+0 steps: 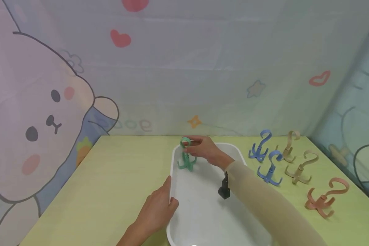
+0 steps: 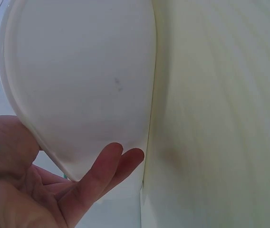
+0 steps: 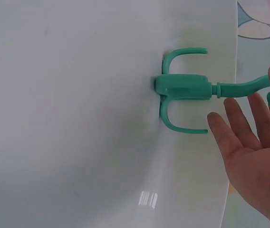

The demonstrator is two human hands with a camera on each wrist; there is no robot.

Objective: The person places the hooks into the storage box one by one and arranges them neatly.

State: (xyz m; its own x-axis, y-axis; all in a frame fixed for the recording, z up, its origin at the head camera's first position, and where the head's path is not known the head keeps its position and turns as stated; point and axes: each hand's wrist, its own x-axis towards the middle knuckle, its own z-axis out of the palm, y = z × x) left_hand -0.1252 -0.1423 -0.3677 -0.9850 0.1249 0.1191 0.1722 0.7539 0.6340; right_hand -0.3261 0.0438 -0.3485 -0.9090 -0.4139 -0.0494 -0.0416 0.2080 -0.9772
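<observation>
A green multi-prong hook hanger stands upright at the far left end of a white tray. My right hand pinches its curved upper hook between thumb and fingers. In the right wrist view, the prongs of the green hanger rest at the tray floor, and the lower fingers of the right hand spread beside the stem. My left hand grips the tray's left rim, thumb over the edge. Its fingers lie along the outer wall of the tray in the left wrist view.
To the right of the tray, on the yellow-green table, stand two blue hangers, two beige hangers and a pink one. A small black object hangs by the right sleeve. A printed cloth rises behind.
</observation>
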